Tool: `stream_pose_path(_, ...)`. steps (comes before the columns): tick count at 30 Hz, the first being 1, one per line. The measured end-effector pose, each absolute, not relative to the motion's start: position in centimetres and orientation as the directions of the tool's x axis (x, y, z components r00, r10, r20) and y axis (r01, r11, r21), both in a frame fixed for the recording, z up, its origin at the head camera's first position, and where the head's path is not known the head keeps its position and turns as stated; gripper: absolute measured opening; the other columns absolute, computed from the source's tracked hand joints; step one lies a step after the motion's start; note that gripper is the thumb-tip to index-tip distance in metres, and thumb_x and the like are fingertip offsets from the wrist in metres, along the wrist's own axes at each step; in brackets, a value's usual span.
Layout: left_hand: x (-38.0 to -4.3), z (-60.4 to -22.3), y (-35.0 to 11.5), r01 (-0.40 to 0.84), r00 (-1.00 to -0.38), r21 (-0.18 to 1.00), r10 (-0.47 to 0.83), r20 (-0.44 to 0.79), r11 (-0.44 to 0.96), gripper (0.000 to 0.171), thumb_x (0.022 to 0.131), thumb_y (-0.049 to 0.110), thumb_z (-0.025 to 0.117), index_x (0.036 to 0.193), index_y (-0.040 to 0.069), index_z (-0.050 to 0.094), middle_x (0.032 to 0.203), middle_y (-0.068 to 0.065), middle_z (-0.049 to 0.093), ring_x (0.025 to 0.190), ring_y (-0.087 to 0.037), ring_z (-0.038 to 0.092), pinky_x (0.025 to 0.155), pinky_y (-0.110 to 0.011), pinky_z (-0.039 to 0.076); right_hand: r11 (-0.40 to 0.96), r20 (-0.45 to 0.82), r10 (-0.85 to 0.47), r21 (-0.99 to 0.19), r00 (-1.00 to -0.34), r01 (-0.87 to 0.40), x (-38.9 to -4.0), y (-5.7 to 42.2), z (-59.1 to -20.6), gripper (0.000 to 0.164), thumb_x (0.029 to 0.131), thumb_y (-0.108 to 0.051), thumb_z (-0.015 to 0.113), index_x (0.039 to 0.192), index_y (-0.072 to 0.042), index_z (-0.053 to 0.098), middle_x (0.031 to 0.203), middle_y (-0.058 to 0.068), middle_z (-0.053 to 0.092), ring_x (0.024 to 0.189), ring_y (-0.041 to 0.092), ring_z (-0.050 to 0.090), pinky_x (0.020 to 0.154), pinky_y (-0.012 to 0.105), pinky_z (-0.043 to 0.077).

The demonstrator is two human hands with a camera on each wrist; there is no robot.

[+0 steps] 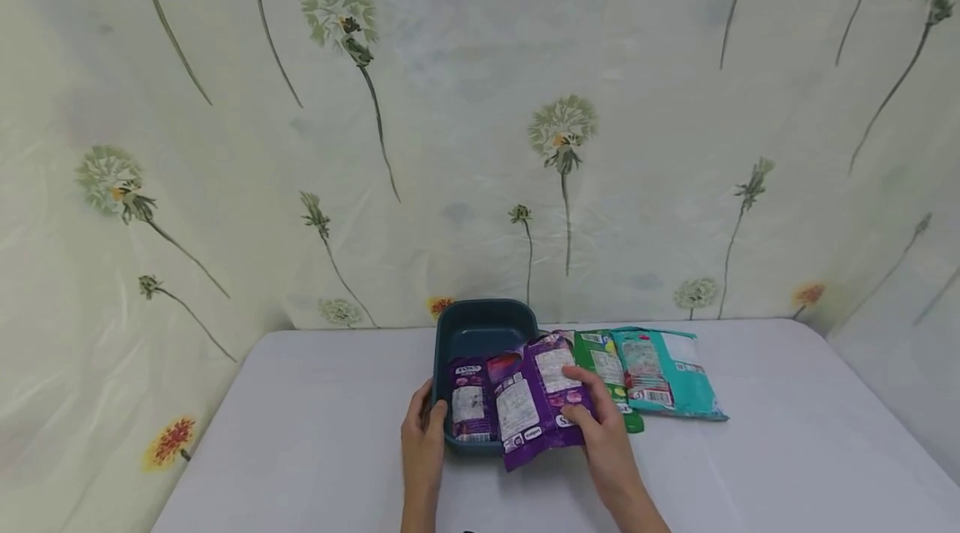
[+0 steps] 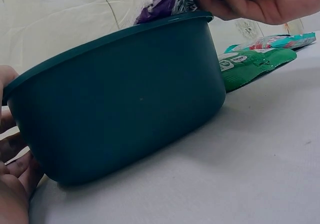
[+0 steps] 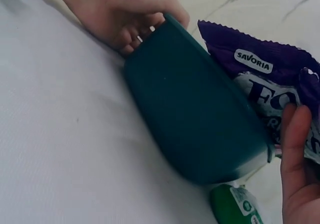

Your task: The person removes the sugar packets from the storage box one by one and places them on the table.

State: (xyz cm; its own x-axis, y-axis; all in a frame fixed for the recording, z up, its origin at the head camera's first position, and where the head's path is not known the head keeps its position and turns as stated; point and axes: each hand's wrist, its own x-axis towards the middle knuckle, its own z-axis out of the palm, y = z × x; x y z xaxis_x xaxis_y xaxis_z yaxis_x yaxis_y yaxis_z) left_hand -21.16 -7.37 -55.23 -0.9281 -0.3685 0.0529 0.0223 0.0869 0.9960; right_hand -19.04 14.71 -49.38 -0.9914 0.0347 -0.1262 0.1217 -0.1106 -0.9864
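My left hand point(image 1: 423, 441) grips a dark teal plastic bin point(image 1: 487, 305) at its left side, thumb over the rim and fingers along the outer wall. A purple snack bag point(image 1: 517, 409) is pinched by my right hand point(image 1: 609, 441), thumb and fingers on its right part. That bag tilts over the bin's right rim and overlaps the opening. In the right wrist view the printed bag point(image 3: 260, 58) reads SAVORIA and stands above the rim. Another purple bag point(image 1: 469, 404) lies inside the bin, partly covered by the held one.
Right of the bin, a green bag point(image 1: 603, 358) lies on the white-covered table point(image 1: 322, 433), partly behind the held bag. A turquoise bag point(image 1: 686, 387) overlaps it farther right. Behind the table hangs a dandelion-printed sheet point(image 1: 465, 141).
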Motion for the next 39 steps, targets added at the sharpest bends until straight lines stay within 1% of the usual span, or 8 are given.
stream_pose_path(5,-21.0,-55.2,-7.5,0.017,-0.927,0.996,-0.371,0.050,0.091,0.040,0.094,0.017,0.054,0.133,0.011,0.053,0.135,-0.013,0.055,0.126,-0.028,0.052,0.107,-0.044,0.041,-0.101,-0.144,0.034,-0.985,-0.989,0.140,-18.7,15.1,-49.3,0.051,0.090,-0.005,0.046,0.138,-0.023,0.039,0.149,0.003,0.029,0.123,0.025,0.040,0.085,0.020,0.053)
stream_pose_path(12,-20.8,-55.4,-7.7,-0.034,-0.921,0.994,-0.390,0.010,0.107,0.040,0.093,0.015,0.054,0.133,0.009,0.053,0.137,-0.014,0.054,0.129,-0.028,0.049,0.108,-0.044,0.040,-0.063,-0.165,0.032,-0.985,-0.986,0.163,-18.1,15.5,-49.7,0.050,0.091,-0.008,0.047,0.138,-0.026,0.039,0.150,0.003,0.028,0.123,0.026,0.040,0.086,0.022,0.053)
stream_pose_path(15,-21.0,-55.5,-7.6,-0.038,-0.921,0.994,-0.388,0.004,0.101,0.040,0.093,0.016,0.054,0.132,0.010,0.053,0.136,-0.013,0.054,0.128,-0.028,0.050,0.107,-0.043,0.041,-0.063,-0.158,0.031,-0.986,-0.987,0.156,-18.0,15.7,-49.9,0.051,0.092,-0.008,0.048,0.138,-0.026,0.038,0.151,0.002,0.028,0.124,0.024,0.040,0.087,0.021,0.053)
stream_pose_path(20,-21.3,-55.3,-7.6,-0.010,-0.919,0.995,-0.393,0.031,0.101,0.039,0.093,0.015,0.054,0.132,0.009,0.053,0.134,-0.014,0.056,0.124,-0.029,0.054,0.105,-0.045,0.043,-0.079,-0.145,0.012,-0.987,-0.989,0.143,-17.7,16.0,-49.9,0.053,0.092,-0.007,0.048,0.140,-0.027,0.036,0.151,0.002,0.029,0.125,0.019,0.041,0.088,0.021,0.053)
stream_pose_path(24,-21.4,-55.3,-7.5,-0.020,-0.921,0.996,-0.388,0.014,0.084,0.040,0.093,0.015,0.054,0.132,0.010,0.053,0.135,-0.014,0.055,0.124,-0.028,0.053,0.105,-0.045,0.042,-0.081,-0.143,0.009,-0.987,-0.990,0.142,-17.5,16.3,-49.8,0.054,0.092,-0.006,0.047,0.140,-0.027,0.035,0.151,0.000,0.029,0.122,0.014,0.045,0.088,0.022,0.053)
stream_pose_path(30,-21.5,-55.4,-7.3,-0.030,-0.924,0.997,-0.382,0.000,0.074,0.040,0.093,0.015,0.054,0.133,0.010,0.052,0.136,-0.014,0.054,0.127,-0.029,0.051,0.107,-0.045,0.041,-0.102,-0.153,0.008,-0.983,-0.988,0.152,-17.1,16.7,-49.7,0.054,0.092,-0.006,0.045,0.140,-0.027,0.034,0.148,-0.002,0.031,0.118,0.010,0.050,0.089,0.026,0.054)
stream_pose_path(35,-21.5,-55.4,-7.3,-0.027,-0.925,0.997,-0.381,0.005,0.077,0.041,0.093,0.016,0.053,0.133,0.009,0.052,0.136,-0.015,0.053,0.126,-0.030,0.051,0.107,-0.046,0.041,-0.130,-0.147,0.008,-0.981,-0.989,0.145,-16.9,17.0,-49.9,0.055,0.093,-0.005,0.044,0.142,-0.025,0.032,0.148,0.001,0.031,0.114,0.008,0.055,0.088,0.031,0.056)
stream_pose_path(39,-21.5,-55.4,-7.4,-0.011,-0.926,0.997,-0.378,0.019,0.076,0.040,0.094,0.017,0.054,0.133,0.009,0.052,0.135,-0.014,0.054,0.126,-0.029,0.052,0.106,-0.045,0.042,-0.141,-0.111,0.004,-0.984,-0.994,0.109,-16.6,17.4,-50.1,0.057,0.092,-0.005,0.046,0.144,-0.022,0.030,0.149,0.004,0.027,0.112,0.004,0.056,0.088,0.032,0.056)
